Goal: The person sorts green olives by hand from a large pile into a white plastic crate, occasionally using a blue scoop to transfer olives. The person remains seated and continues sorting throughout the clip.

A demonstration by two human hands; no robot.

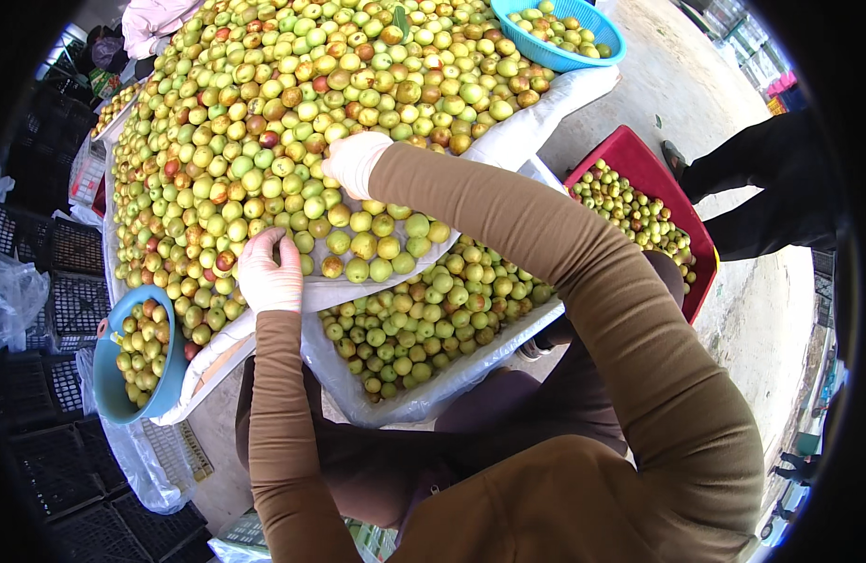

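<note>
A broad heap of green, yellow and reddish jujubes [257,141] covers the cloth-lined sorting table in front of me. My left hand [271,273], in a pale glove, rests at the heap's near edge with thumb and fingers bent. My right hand [357,163], also gloved, reaches farther into the heap with its fingers down among the fruit. Whether either hand grasps a jujube is hidden. Between my hands, loose jujubes lie on the grey cloth [320,264] near its front edge. Below that edge, a plastic-lined crate [433,401] full of jujubes stands before my knees.
A blue basin [105,387] of jujubes sits at the table's left corner. At the far right corner is a blue basket [609,60] with more. A red crate [707,281] of jujubes stands beside a person's legs [764,183]. Black crates [81,302] are stacked left.
</note>
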